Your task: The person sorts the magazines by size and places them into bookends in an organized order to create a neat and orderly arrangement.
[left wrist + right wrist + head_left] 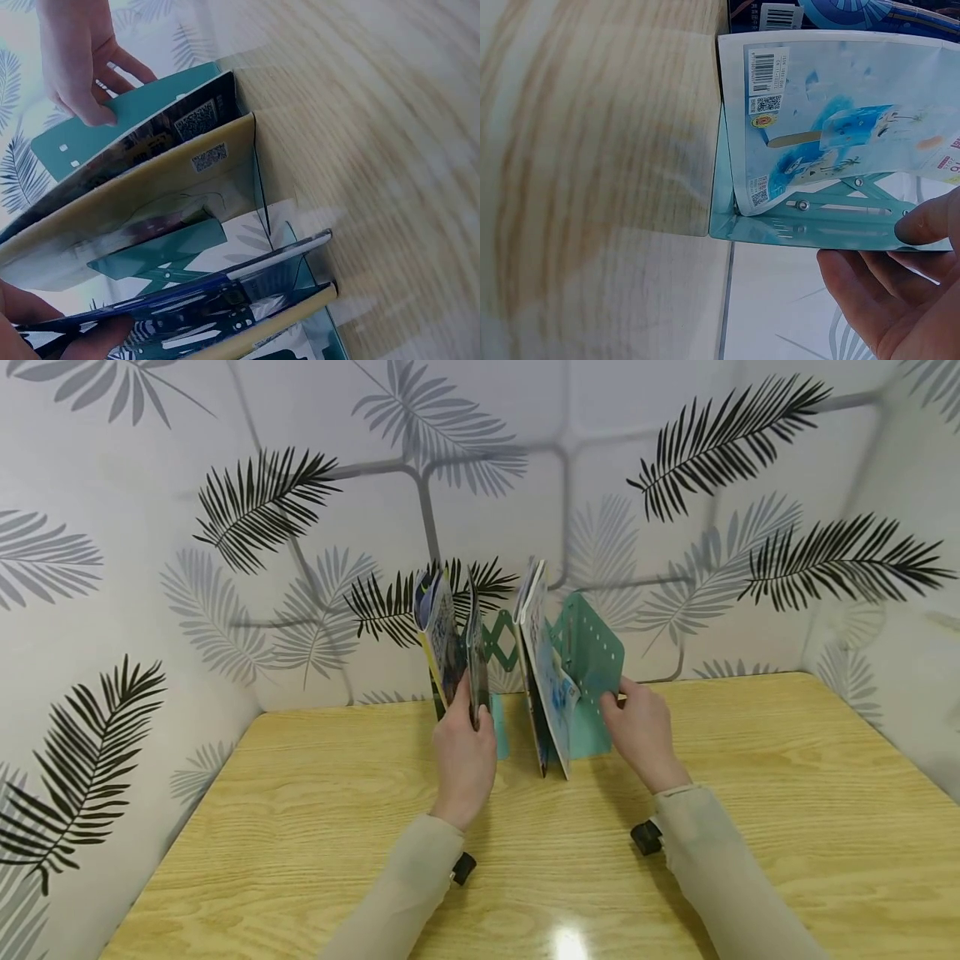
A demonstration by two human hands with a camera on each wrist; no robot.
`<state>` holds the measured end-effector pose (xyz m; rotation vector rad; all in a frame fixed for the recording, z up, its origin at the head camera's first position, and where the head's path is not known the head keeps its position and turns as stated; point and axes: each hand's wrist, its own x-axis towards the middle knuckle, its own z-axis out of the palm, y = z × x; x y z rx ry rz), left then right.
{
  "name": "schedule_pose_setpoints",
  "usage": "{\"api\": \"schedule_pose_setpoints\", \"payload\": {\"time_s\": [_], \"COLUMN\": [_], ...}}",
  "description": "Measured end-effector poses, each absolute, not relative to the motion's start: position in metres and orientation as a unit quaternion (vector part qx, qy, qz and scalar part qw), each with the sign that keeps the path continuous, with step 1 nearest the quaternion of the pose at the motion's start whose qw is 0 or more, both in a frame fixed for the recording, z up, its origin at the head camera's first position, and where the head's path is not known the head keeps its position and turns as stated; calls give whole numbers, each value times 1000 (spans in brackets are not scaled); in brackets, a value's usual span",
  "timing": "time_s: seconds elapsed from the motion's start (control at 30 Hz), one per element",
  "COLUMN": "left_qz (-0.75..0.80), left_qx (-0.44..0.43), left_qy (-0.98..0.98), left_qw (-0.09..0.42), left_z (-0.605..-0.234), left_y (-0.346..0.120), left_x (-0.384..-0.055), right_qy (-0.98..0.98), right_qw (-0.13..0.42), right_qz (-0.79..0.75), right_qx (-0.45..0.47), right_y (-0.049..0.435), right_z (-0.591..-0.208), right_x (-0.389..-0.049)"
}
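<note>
A green metal expandable book rack (600, 647) with a crisscross lattice back stands on the table, several thin books upright in it. My left hand (465, 764) pinches a thin dark book (475, 643) between thumb and fingers, beside a yellow-edged book (437, 635) at the rack's left. Across a gap, books with pale covers (551, 681) lean at the right; the outermost has a light blue beach picture (840, 112). My right hand (641, 731) grips the perforated right end plate, thumb inside and fingers outside, as the right wrist view shows.
The wood-grain table (315, 843) spreads in front of the rack and to both sides. Right behind it rises a wall (487, 518) with a leaf pattern. Each wrist carries a small black device (647, 837) below the sleeve.
</note>
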<state>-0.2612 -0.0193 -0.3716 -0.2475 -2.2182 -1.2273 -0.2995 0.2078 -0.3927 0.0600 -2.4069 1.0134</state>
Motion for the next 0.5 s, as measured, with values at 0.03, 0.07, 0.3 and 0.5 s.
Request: {"api": "schedule_pose_setpoints", "payload": {"time_s": [0.03,0.07,0.3,0.5], "left_qz": [-466,-471,-463,-465], "left_qx": [-92,-92,-77,-73], "left_qy": [-830,-828,-839,-838], "left_qw": [291,290,277,277], "left_z": [-372,-372,-370,-371], "left_y": [-19,-20,-19,-17], "left_x": [-262,-264,-269,-273], "right_qy": [-889,-890,-890,-888], "right_qw": [262,261,261,267], "right_qz": [375,374,373,373], "right_qx": [23,22,23,25], "right_y": [208,208,208,208], "right_z": [-393,-393,-393,-393], "right_x": [-299,-300,-300,-300]}}
